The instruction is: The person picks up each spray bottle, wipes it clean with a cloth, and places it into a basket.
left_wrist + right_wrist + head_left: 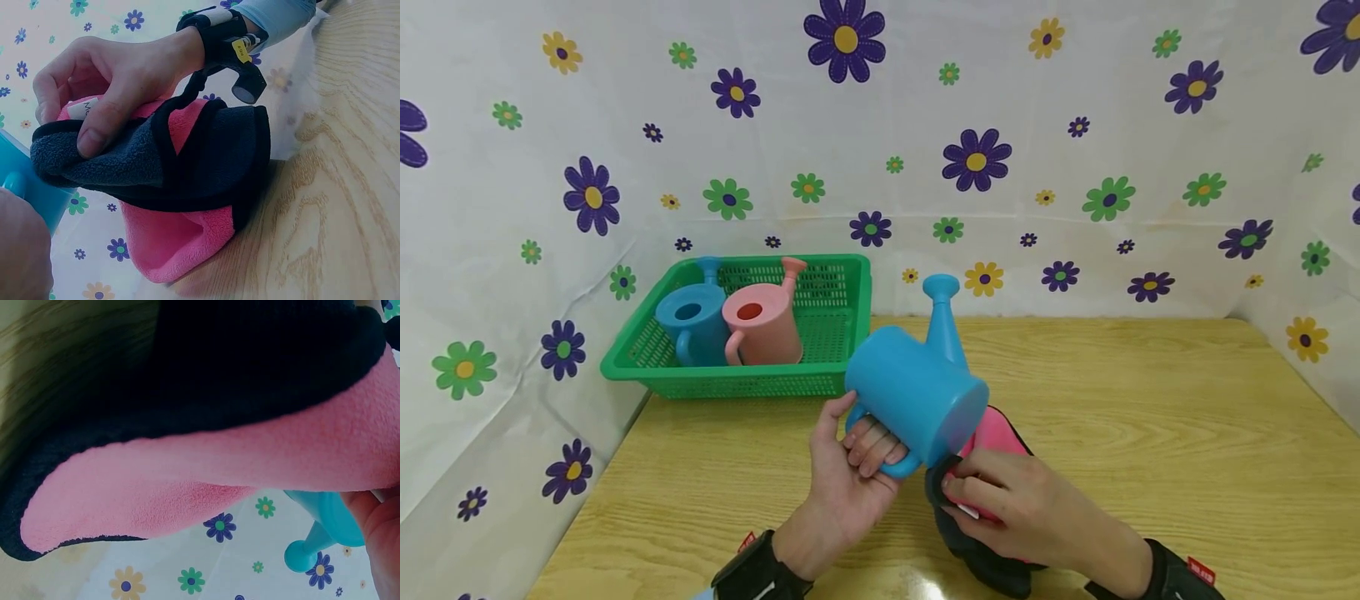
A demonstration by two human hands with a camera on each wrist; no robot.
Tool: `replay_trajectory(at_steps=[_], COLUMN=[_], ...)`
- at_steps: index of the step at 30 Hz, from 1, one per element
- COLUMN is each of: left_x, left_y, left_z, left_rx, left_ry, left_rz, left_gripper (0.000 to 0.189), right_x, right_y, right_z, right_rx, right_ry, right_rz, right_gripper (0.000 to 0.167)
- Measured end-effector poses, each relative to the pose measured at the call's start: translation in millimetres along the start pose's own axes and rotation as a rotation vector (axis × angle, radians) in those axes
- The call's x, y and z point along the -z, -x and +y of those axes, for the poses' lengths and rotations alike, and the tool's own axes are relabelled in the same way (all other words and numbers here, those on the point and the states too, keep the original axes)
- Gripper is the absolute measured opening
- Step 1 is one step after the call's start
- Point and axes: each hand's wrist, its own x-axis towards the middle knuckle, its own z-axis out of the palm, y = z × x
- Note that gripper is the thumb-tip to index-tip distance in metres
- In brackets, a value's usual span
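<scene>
My left hand (857,487) grips the handle of a blue watering can (910,387), fingers curled through it. The can is tipped over on its side above the table, its spout pointing up and its base turned toward the right. In my right hand (1018,500) is a pink and dark grey cloth (1000,433), pinched between thumb and fingers at the edge of the can's base. In the left wrist view the cloth (175,237) hangs in folds with a white label, its lower part close to the tabletop. The cloth (187,469) fills much of the right wrist view.
A green plastic basket (752,383) stands at the back left of the wooden table (1150,433). Inside it are another blue watering can (696,333) and a pink watering can (775,333), side by side. A white flower-print sheet (1112,108) hangs behind and along the sides.
</scene>
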Motion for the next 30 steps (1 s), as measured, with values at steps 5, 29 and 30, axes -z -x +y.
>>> replay_trajectory(at_steps=[5,29,30], left_x=[-0.1,2.8,3.0], left_y=[-0.1,0.6,0.5], left_z=[-0.1,-0.8,-0.8], left_rx=[0.002,0.015,0.016], left_ry=[-0.010,-0.022,-0.022], left_rz=[-0.012,0.035,0.033], left_gripper=[0.051,0.051,0.051], right_x=[-1,18,18], right_y=[1.6,23.4,24.3], right_z=[1,30,32], right_rx=[-0.005,-0.188,-0.195], right_ry=[0.004,0.084,0.087], right_rz=[0.006,0.045,0.050], right_gripper=[0.017,0.038,0.038])
